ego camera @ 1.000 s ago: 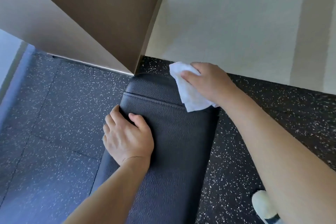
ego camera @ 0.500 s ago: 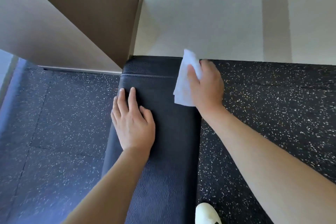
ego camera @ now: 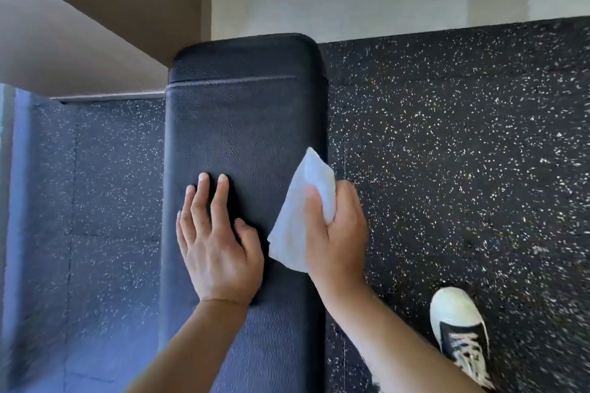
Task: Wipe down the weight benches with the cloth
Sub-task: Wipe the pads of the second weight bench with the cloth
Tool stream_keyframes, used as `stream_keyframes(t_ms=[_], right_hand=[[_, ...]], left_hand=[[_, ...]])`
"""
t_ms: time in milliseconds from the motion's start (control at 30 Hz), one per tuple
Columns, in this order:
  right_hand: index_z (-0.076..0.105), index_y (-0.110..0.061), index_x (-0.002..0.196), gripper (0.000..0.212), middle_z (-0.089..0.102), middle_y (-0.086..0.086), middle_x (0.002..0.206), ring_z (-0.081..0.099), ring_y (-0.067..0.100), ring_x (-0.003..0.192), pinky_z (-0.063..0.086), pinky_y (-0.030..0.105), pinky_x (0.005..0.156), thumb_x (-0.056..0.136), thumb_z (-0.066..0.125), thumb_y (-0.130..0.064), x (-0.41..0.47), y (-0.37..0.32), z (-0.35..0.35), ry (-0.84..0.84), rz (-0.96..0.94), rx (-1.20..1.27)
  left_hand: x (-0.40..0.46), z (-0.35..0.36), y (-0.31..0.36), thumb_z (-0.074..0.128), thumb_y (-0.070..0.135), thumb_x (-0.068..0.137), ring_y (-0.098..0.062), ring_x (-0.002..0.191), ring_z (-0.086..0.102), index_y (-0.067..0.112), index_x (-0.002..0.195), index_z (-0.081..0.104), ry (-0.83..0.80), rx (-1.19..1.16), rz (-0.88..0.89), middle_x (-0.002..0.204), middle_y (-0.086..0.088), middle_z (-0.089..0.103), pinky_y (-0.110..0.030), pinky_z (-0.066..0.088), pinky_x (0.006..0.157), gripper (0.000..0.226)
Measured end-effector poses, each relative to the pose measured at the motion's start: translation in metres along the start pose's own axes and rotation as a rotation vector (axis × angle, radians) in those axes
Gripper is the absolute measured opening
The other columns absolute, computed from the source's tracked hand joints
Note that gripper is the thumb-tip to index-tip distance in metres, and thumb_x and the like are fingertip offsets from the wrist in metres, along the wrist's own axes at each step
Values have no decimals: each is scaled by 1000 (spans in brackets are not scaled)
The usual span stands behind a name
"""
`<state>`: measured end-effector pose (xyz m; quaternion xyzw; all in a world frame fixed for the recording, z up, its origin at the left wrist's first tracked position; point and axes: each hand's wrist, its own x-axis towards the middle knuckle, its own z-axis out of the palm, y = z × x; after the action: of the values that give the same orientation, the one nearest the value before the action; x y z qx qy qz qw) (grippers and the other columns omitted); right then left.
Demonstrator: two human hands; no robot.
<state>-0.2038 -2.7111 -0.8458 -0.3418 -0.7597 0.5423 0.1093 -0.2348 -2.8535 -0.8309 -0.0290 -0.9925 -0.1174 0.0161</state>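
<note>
Down the bench (ego camera: 242, 124) comes the right hand (ego camera: 338, 233), fingers bunched round the cloth (ego camera: 297, 223) at the pad's right edge, left hand (ego camera: 217, 239) flat beside it, mid-wipe, nearer stretch likely next.

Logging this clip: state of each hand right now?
Left hand: open, flat on the bench.
Right hand: gripping the cloth.

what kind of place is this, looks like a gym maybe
Most likely a gym or workout room. The signs: a long padded black bench with stitched vinyl upholstery, and dark speckled rubber floor tiles of the kind laid in weight areas. The right hand wipes the bench with a white cloth.
</note>
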Motion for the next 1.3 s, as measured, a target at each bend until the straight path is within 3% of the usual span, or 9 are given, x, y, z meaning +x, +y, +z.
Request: stream_keyframes(t_ms=[267, 600, 933, 1100, 1200, 1300], right_hand=[[49, -26, 88, 22, 59, -10, 75, 60, 20, 74, 54, 46, 77, 93, 46, -46, 161, -43, 29, 19, 163, 132], [50, -27, 93, 23, 61, -5, 86, 60, 24, 82, 50, 45, 74, 103, 49, -48, -22, 22, -10, -76, 113, 157], [53, -19, 93, 21, 60, -5, 82, 57, 19, 78, 50, 46, 82, 104, 55, -37, 114, -15, 20, 25, 115, 175], [51, -25, 95, 20, 62, -6, 87, 61, 21, 83, 51, 47, 79, 105, 50, -42, 11, 20, -5, -87, 78, 184], [48, -28, 91, 24, 54, -7, 81, 55, 23, 77, 48, 51, 72, 105, 49, -47, -57, 41, -24, -149, 108, 178], [43, -30, 85, 27, 51, -6, 78, 53, 24, 74, 48, 50, 69, 103, 47, -51, -58, 38, -24, -151, 115, 164]], left_hand=[[2, 5, -3, 43, 26, 91, -30, 158, 27, 19, 159, 41, 39, 37, 29, 169, -5, 33, -49, 19, 129, 68], [-1, 7, -7, 43, 25, 91, -31, 156, 29, 21, 158, 42, 71, 25, 40, 167, -4, 36, -49, 20, 129, 67], [0, 7, -6, 42, 25, 93, -31, 155, 30, 21, 157, 42, 89, 18, 48, 167, -4, 36, -45, 19, 129, 65], [-2, 5, -5, 43, 26, 92, -31, 155, 29, 21, 158, 43, 77, 14, 32, 167, -4, 36, -46, 19, 129, 66], [0, 4, -5, 44, 25, 91, -30, 156, 29, 21, 158, 43, 73, 16, 24, 168, -4, 36, -47, 19, 129, 67], [-1, 4, -3, 43, 25, 91, -30, 156, 29, 21, 158, 43, 69, 22, 29, 167, -4, 36, -47, 20, 129, 67]])
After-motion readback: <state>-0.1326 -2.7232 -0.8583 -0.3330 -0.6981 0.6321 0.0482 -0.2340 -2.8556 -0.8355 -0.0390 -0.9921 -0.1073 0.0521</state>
